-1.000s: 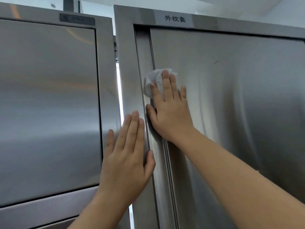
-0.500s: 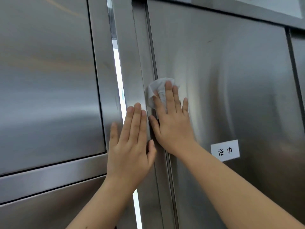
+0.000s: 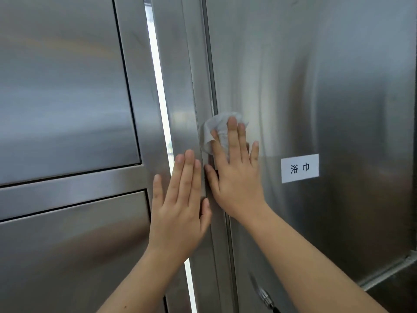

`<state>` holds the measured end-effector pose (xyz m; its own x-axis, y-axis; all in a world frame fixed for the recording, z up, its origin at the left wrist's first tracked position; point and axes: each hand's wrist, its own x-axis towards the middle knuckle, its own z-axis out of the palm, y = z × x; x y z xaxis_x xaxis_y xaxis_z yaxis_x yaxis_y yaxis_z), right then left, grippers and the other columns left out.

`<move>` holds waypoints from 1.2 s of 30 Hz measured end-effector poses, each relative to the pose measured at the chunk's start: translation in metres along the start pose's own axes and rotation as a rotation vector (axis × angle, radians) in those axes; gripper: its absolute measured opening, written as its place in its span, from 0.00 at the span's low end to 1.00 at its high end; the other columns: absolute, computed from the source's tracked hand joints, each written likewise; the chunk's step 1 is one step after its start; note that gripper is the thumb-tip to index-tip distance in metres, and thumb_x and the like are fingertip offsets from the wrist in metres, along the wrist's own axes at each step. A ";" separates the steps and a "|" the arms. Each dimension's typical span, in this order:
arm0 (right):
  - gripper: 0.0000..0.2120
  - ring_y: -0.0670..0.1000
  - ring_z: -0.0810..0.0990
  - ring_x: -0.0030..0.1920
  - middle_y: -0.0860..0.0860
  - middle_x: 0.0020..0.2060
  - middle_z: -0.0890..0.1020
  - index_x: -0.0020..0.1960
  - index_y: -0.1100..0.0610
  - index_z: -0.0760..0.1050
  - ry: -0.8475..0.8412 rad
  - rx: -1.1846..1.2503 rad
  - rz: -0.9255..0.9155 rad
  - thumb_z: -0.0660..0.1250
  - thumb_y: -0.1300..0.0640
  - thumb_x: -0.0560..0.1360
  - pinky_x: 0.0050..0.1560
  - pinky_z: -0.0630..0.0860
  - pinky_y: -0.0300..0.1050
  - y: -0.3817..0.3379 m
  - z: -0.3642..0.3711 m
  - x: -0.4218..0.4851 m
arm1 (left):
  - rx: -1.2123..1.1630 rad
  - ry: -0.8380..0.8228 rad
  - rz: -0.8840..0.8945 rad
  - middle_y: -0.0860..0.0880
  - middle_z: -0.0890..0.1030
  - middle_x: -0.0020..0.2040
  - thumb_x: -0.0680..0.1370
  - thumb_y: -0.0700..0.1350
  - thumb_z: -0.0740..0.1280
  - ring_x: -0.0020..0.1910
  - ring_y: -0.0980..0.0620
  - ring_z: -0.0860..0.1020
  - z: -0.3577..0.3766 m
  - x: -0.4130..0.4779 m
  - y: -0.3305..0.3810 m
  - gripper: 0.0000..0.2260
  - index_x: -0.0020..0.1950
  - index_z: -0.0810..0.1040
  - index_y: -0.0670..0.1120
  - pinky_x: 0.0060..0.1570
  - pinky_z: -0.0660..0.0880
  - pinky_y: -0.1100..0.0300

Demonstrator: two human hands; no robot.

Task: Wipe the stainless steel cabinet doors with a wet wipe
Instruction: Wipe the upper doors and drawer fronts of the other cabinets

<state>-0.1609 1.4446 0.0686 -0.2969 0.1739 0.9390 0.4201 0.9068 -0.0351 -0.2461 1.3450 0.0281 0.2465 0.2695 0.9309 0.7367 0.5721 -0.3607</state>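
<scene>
One risk I see: the wet wipe [image 3: 214,128], only pinned by the straight fingers [image 3: 232,141] of my right hand [image 3: 234,179] against the left edge of the right cabinet door [image 3: 316,86], could slip free or snag in the seam [image 3: 210,71]. It looks white, thin and bunched, poking out above and left of them. My left hand [image 3: 178,208] lies flat and empty on the frame [image 3: 180,98], and the label [image 3: 300,168] nearby could lift if wetted.

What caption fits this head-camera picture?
Right hand presses a wet wipe on a steel cabinet door; left hand rests flat on the frame.
</scene>
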 end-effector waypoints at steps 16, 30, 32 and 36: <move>0.26 0.61 0.45 0.74 0.62 0.74 0.51 0.75 0.56 0.58 -0.027 0.006 0.060 0.57 0.52 0.78 0.70 0.42 0.59 -0.003 0.023 -0.093 | -0.027 -0.130 -0.045 0.42 0.56 0.75 0.78 0.47 0.54 0.75 0.47 0.51 -0.003 -0.089 0.036 0.27 0.75 0.56 0.38 0.69 0.53 0.40; 0.29 0.61 0.47 0.73 0.62 0.72 0.49 0.74 0.56 0.53 -0.142 0.038 0.109 0.60 0.53 0.77 0.69 0.48 0.59 -0.007 0.045 -0.180 | -0.127 -0.294 -0.102 0.44 0.55 0.75 0.79 0.47 0.53 0.75 0.48 0.52 -0.021 -0.144 0.060 0.25 0.75 0.56 0.39 0.69 0.55 0.41; 0.29 0.62 0.48 0.73 0.63 0.72 0.50 0.74 0.57 0.55 -0.169 0.018 0.116 0.61 0.53 0.77 0.68 0.50 0.59 -0.007 0.047 -0.196 | -0.148 -0.325 -0.113 0.43 0.54 0.75 0.79 0.47 0.53 0.75 0.48 0.51 -0.023 -0.151 0.063 0.26 0.75 0.56 0.39 0.69 0.55 0.41; 0.30 0.63 0.47 0.73 0.64 0.72 0.49 0.75 0.57 0.55 -0.248 -0.015 0.137 0.61 0.51 0.76 0.68 0.50 0.59 -0.008 0.054 -0.222 | -0.162 -0.379 -0.105 0.43 0.55 0.75 0.79 0.46 0.53 0.75 0.48 0.51 -0.028 -0.168 0.069 0.26 0.75 0.55 0.38 0.69 0.54 0.42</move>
<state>-0.1446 1.4192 -0.1585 -0.4370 0.3845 0.8131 0.4828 0.8630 -0.1487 -0.2189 1.3176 -0.1519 -0.0614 0.4995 0.8641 0.8424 0.4903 -0.2235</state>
